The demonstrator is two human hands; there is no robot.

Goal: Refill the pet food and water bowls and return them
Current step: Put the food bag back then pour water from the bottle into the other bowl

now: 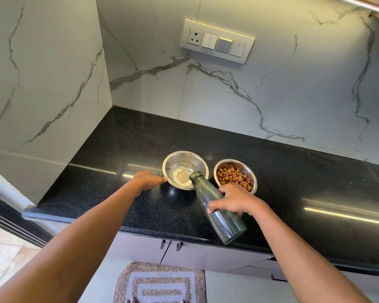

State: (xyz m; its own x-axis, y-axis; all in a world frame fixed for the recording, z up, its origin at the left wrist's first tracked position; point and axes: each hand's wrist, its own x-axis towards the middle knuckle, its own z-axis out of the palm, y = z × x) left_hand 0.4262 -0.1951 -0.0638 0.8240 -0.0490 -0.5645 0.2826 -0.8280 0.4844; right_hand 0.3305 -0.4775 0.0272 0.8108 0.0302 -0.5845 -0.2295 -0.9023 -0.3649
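Observation:
Two steel bowls stand side by side on the black counter. The left bowl holds a little water, which pours in from a tilted dark glass bottle. My right hand grips the bottle around its middle, with the bottle's mouth over the bowl's near rim. My left hand rests on the counter, its fingertips touching the left bowl's outer rim. The right bowl is filled with brown kibble.
Marble-look walls meet in a corner behind the counter, with a switch panel on the back wall. Cabinet doors with handles lie below the counter edge. A patterned mat lies on the floor.

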